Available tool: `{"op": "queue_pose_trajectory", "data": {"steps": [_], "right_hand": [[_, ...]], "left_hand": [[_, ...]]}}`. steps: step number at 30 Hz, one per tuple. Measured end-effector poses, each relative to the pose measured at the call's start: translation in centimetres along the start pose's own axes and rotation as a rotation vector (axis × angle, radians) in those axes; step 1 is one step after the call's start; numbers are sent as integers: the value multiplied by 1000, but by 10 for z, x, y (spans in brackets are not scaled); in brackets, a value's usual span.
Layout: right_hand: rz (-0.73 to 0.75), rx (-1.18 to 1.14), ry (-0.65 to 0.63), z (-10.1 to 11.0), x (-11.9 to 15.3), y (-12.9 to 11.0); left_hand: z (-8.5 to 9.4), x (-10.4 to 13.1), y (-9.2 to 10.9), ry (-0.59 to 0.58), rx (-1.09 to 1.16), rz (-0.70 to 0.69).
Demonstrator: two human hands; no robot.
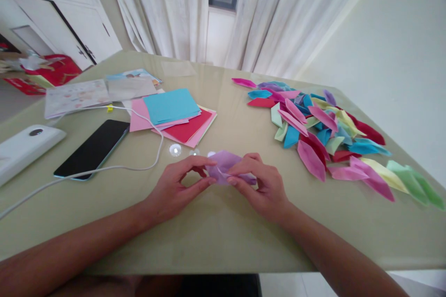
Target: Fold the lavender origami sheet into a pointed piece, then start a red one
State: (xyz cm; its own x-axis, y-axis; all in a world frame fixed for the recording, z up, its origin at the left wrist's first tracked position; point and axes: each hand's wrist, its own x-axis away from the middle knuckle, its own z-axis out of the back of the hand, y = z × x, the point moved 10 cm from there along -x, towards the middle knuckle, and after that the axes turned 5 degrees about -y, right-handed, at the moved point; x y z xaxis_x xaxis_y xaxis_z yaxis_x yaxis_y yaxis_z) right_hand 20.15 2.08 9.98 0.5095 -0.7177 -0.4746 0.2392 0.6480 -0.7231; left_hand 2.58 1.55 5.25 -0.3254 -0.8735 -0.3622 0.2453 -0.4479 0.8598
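Purple paper (226, 160) is in front of the person, over the tabletop (209, 236). Left hand (170, 190) holds its left end between curved thumb and fingers; right hand (265, 185) pinches it more tightly. Booklet (76, 97) has print too blurred for reading. Cable (118, 167) crosses the phone (94, 146); folded pieces (311, 160) lie at right.

Free lane between paper squares (172, 106), folded pieces (324, 118)
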Motion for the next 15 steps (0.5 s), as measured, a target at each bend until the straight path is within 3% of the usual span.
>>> {"op": "queue_pose_trajectory", "data": {"steps": [5,10,12,15], "right_hand": [[-253,-223,34,-1,7,28],[-269,-367,-118,-18,5,25],[-261,-337,-136,-19,4,23],[-265,-229,-95,-15,6,22]], "left_hand": [[-8,-3,6,-102,-70,-21],[-13,-3,6,-124,51,-26],[-14,-3,2,-106,131,-3],[-8,0,-5,22,293,5]]}}
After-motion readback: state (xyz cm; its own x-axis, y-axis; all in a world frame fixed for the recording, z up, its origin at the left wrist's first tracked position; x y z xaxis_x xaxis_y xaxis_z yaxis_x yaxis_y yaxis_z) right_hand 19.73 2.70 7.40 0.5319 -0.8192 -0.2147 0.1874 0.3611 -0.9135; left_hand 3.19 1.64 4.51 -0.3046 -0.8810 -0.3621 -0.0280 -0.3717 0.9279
